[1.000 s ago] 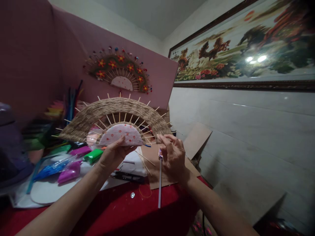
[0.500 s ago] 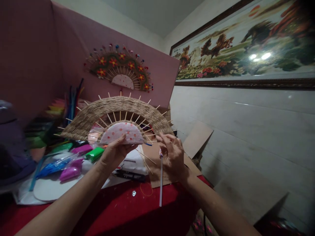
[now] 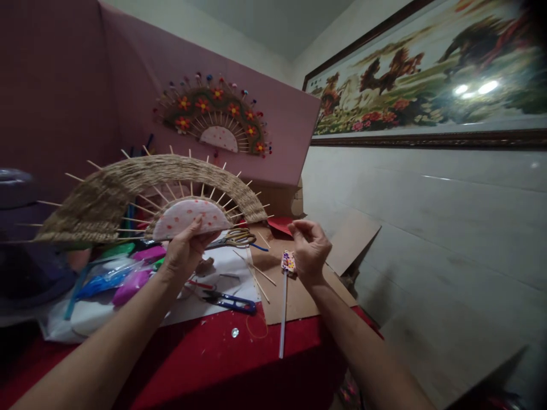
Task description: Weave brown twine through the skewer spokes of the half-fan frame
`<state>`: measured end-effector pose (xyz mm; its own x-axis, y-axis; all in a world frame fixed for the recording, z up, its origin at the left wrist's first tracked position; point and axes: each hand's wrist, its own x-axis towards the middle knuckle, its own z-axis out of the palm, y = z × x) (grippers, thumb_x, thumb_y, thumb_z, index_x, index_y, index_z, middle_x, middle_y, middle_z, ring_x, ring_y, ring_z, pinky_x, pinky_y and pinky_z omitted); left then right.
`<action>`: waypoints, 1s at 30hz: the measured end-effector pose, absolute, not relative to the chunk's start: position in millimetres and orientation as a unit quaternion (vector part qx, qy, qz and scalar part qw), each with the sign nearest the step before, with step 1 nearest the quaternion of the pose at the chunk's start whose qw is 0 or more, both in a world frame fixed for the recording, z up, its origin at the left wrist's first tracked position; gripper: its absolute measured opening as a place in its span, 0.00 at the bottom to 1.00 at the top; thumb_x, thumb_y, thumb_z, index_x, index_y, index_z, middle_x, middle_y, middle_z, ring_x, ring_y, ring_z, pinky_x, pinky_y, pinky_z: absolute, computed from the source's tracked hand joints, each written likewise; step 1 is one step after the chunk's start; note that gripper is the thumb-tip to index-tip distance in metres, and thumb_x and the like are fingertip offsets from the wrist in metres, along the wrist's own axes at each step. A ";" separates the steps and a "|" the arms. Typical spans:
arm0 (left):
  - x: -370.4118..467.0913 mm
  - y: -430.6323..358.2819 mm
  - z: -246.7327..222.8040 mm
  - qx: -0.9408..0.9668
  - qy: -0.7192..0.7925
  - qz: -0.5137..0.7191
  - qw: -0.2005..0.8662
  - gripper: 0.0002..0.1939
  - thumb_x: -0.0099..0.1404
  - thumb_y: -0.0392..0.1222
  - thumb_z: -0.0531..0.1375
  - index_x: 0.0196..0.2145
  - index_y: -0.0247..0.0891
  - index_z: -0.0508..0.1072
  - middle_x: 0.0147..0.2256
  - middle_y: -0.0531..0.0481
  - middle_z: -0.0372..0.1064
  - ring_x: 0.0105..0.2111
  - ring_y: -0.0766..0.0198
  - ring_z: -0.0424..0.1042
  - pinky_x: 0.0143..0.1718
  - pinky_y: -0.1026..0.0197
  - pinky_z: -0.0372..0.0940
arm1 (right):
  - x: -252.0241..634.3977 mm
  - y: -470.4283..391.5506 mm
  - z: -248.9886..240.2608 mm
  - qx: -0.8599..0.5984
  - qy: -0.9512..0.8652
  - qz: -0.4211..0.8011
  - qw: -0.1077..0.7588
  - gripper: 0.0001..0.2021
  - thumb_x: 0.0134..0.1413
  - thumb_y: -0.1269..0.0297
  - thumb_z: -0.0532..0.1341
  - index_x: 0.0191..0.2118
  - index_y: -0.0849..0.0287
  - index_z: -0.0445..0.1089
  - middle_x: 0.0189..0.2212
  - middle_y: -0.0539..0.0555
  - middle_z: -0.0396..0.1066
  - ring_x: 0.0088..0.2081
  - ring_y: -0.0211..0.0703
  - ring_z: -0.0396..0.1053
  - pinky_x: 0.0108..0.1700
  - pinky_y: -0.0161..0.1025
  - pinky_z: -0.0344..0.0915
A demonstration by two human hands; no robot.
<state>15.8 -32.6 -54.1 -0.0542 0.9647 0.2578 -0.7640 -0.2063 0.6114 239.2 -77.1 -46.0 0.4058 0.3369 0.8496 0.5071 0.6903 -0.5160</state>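
My left hand grips a woven fan by its half-round base, which has white cloth with red dots. Brown twine is woven across the fan's thin wooden sticks, and the stick ends poke out past the outer edge. To the right of the fan, my right hand is held up and apart from it, fingers curled and pinched together. Whatever may be between those fingertips is too small to make out. Just below it lies a clear rod with a flower-patterned piece at its top.
Blue thread snips, scissors and loose wooden sticks lie on paper and cardboard over a red cloth. Bagged coloured clay sits left. A decorated fan hangs on the pink board behind.
The woven fan has moved left and toward me in my left hand. My right hand has come away from the fan's right end, uncovering the patterned piece and the scissors.
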 end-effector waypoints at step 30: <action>38.6 -42.5 -71.4 0.335 0.215 0.645 0.652 0.05 0.57 0.32 0.60 0.34 0.32 0.71 0.32 0.46 0.74 0.32 0.60 0.74 0.40 0.51 0.71 | 235.2 -58.1 -88.9 -0.357 -0.698 0.010 0.620 0.11 0.61 0.67 0.48 0.49 0.55 0.57 0.43 0.57 0.67 0.44 0.42 0.70 0.47 0.44 0.66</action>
<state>38.6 -42.5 -71.4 0.0746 0.9855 0.1525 -0.6975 -0.0578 0.7143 235.2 -58.1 -88.9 0.0254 0.5111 0.8592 0.4870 0.7442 -0.4571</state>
